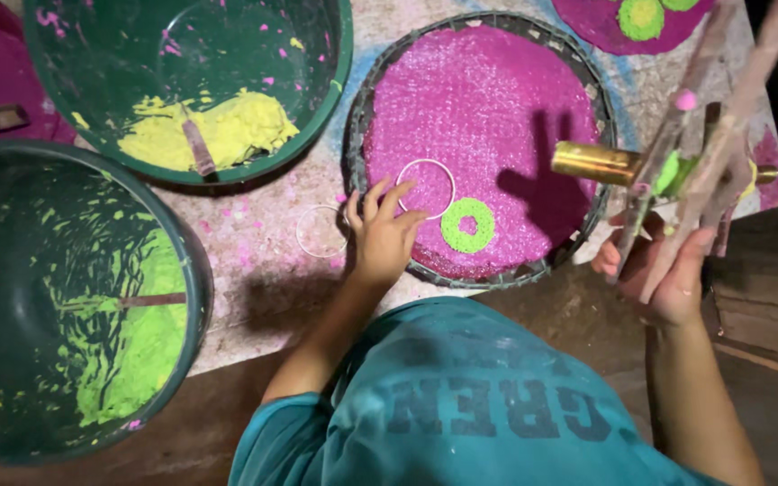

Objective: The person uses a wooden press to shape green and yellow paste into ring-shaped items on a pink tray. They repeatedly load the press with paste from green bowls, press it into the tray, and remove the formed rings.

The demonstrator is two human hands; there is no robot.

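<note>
A thin white ring [425, 188] is being steadied on the magenta disc [483, 117] by the left hand [380, 236], its fingertips spread loosely along the ring's near edge rather than closed around it; nothing is being held in that grip, only pressed. The disc is being carried in a round woven tray [362, 108] on the spattered table [254, 234]. Just beside the ring, to its right, a finished green ring of paste [467, 225] is lying on the disc, and a second empty white ring [321, 231] is lying on the table off the tray's left edge. In the right hand [668, 270] a bundle of long flat sticks [709, 126] is being gripped, fingers curled shut around the lower ends, with dabs of green and pink paste clinging to them; a brass-coloured tube [594, 162] is showing behind them, and whether it is also being held cannot be told. Two green basins are standing to the left, one holding yellow paste [218, 130], the other lime-green paste [141, 342]. As a judgement, the ring is best being kept flat and pinned lightly from one side, clear of the green ring, so that the soft magenta surface is not being dented and the outline is not being shifted.
</note>
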